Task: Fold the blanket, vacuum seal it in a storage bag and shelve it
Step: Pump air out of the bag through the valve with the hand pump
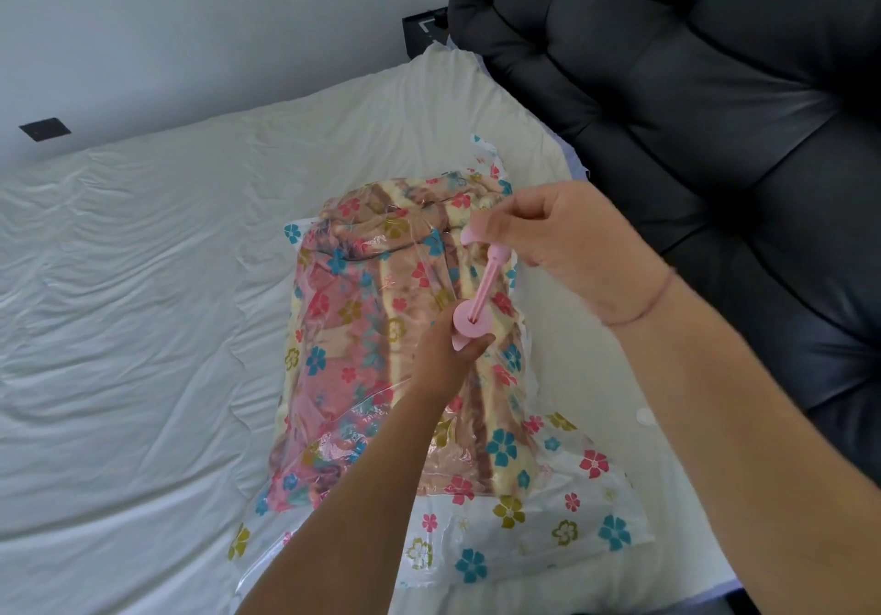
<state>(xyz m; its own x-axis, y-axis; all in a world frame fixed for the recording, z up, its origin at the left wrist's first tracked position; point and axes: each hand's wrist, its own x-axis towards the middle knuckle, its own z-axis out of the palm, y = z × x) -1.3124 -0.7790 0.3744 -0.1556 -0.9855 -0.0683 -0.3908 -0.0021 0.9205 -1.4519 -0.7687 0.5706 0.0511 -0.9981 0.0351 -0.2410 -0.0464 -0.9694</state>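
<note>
A clear storage bag point(567, 514) printed with coloured flowers lies on the bed, with the folded pink and cream blanket point(362, 328) inside it. A pink hand pump point(469, 321) stands on the bag's upper middle. My left hand point(445, 352) grips the pump's barrel just under its round top. My right hand point(562, 238) is closed on the pump's handle, which is drawn up on its thin pink rod point(488, 281). The bag's film looks wrinkled and tight over the blanket.
The white sheet of the bed point(143, 328) spreads out to the left. A dark padded headboard point(715, 90) rises on the right. A black socket plate point(45, 128) sits on the wall at the left, and a dark nightstand corner point(424, 33) shows behind the bed.
</note>
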